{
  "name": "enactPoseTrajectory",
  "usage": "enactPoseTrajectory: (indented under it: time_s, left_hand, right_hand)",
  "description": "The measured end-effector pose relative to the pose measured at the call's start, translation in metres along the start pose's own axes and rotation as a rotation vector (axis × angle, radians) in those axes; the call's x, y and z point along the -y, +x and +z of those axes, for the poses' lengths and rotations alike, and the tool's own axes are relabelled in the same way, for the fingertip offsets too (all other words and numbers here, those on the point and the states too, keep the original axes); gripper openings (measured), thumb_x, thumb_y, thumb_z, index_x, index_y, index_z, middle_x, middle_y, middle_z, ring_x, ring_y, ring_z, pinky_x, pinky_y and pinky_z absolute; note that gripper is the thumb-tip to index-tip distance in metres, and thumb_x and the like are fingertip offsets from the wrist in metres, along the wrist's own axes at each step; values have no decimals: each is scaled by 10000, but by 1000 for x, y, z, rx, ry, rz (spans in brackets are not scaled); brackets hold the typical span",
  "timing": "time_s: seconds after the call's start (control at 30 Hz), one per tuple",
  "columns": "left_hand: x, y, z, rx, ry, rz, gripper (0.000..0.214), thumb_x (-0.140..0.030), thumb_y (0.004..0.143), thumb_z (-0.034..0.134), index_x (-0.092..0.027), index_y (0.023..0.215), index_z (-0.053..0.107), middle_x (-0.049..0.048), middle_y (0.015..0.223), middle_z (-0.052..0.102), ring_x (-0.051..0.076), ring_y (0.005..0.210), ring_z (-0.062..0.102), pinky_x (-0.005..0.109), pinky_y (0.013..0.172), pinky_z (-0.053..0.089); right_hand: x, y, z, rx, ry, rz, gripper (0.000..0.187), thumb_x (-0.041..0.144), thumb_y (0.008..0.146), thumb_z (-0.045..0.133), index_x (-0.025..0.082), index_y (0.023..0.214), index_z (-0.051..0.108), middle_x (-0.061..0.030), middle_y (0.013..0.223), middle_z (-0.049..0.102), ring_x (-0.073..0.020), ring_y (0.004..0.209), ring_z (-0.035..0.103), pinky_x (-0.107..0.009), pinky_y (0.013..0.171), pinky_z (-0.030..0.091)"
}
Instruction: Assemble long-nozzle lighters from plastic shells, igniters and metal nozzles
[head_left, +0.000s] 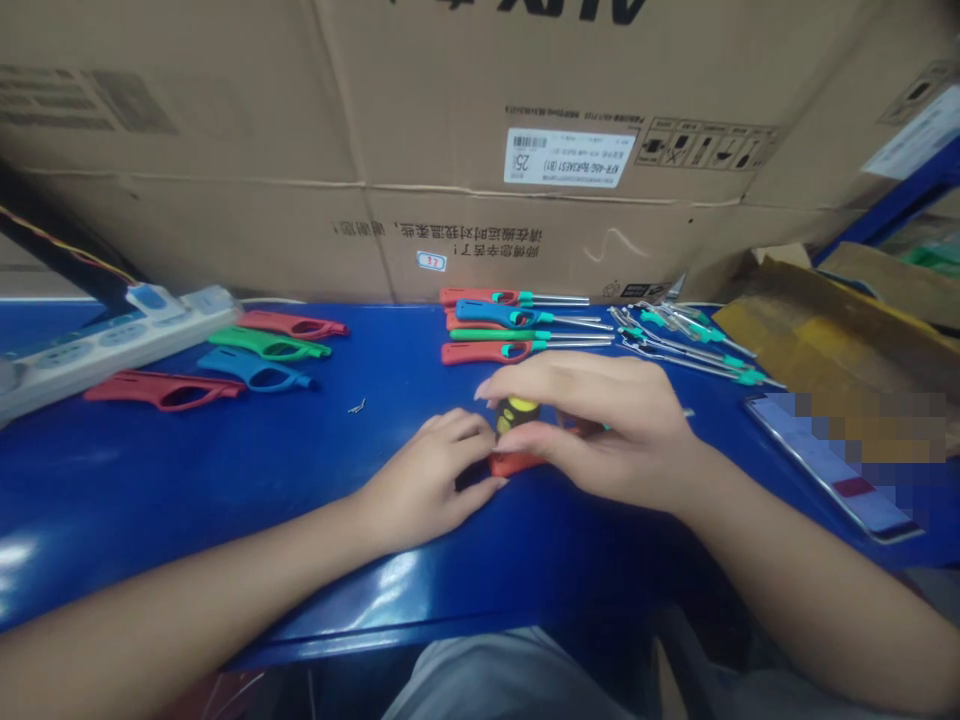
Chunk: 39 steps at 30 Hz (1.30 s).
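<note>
Both hands meet at the middle of the blue table [225, 480]. My right hand [600, 430] covers and grips a red lighter body [514, 462] with a yellow and black part [517, 410] showing on top. My left hand [435, 480] presses against the lighter's left end, fingers curled on it. Most of the lighter is hidden under my right hand. Behind the hands lie assembled lighters [517, 322] in red, blue and green, each with a metal tube.
Empty lighter shells [247, 360] in red, green and blue lie at the left, beside a white power strip [112, 340]. Loose metal tubes with teal ends [682, 340] lie at the right. A phone [832, 470] rests at the right edge. A small metal piece [357, 406] lies alone. Cardboard boxes [450, 150] wall the back.
</note>
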<state>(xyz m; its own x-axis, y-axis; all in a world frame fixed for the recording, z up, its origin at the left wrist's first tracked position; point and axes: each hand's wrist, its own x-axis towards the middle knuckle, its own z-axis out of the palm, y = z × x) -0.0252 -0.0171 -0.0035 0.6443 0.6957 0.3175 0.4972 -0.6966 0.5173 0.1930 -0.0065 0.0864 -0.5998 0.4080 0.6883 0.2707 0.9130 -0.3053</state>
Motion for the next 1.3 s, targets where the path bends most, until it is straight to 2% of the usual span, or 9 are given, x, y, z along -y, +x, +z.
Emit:
enactPoseTrajectory:
  time_s: [0.23,0.37,0.5,0.57,0.63,0.83,1.07,1.2,1.3]
  left_hand:
    - [-7,0,0,31,4,-18,200,-283,1013,557,-227,1176,658,84,1137,669,267,1097,610,455,961,513]
    - [-7,1,-6,38,-11,-26,342,-256,978,587,-207,1316,598,100,1206,668,260,1120,604,456,1014,503]
    - [-3,2,-17,50,19,-79,507,-250,928,616,-199,1426,536,84,1155,675,252,1074,611,443,1010,505]
    - [0,2,-22,59,42,-89,487,-271,914,622,-197,1392,566,77,1109,670,252,1040,612,421,957,523]
    - [2,2,-24,77,66,-88,463,-281,908,619,-191,1361,590,76,1096,658,251,1017,606,413,929,525]
    - [4,2,-24,120,133,-69,404,-334,953,602,-193,1332,612,88,1159,631,257,1034,573,437,947,495]
    - [6,3,-23,104,137,-78,357,-436,1003,571,-212,1267,660,88,1169,634,257,1038,583,436,946,493]
    - [6,1,-23,102,132,-85,338,-414,1011,557,-212,1261,663,91,1174,638,262,1042,586,443,941,496]
    - [6,-1,-23,98,129,-85,327,-389,1012,552,-212,1266,658,93,1180,637,260,1041,585,450,945,500]
  right_hand:
    - [4,-3,10,-43,-91,-12,213,325,979,694,190,1143,676,-17,983,768,-137,906,726,-226,801,532]
    - [-16,-5,14,-219,187,232,132,297,997,651,219,1100,624,-8,1023,719,-97,676,675,-222,634,558]
    - [-67,-8,4,-474,293,497,135,331,1008,598,237,1008,501,34,894,598,-63,465,571,-210,443,504]
    - [-91,-12,-5,-364,290,636,218,328,968,646,241,959,447,38,906,562,-70,509,611,-224,498,561]
    - [-106,-18,-12,-84,287,712,172,310,999,575,238,993,419,11,982,584,-91,627,682,-265,602,620]
    - [-113,-33,-15,291,151,620,147,181,904,680,186,1040,623,-28,1006,681,-153,840,679,-343,786,595]
    - [-113,-29,-24,404,-117,538,172,247,892,729,188,1054,722,-58,1065,719,-190,975,658,-328,895,517]
    - [-130,-34,-58,343,-370,659,188,248,982,571,171,1083,710,-102,1113,720,-222,1016,663,-354,941,494]
    - [-143,-50,-81,377,-554,794,180,231,941,613,142,1060,714,-150,1113,712,-281,1043,660,-387,931,492]
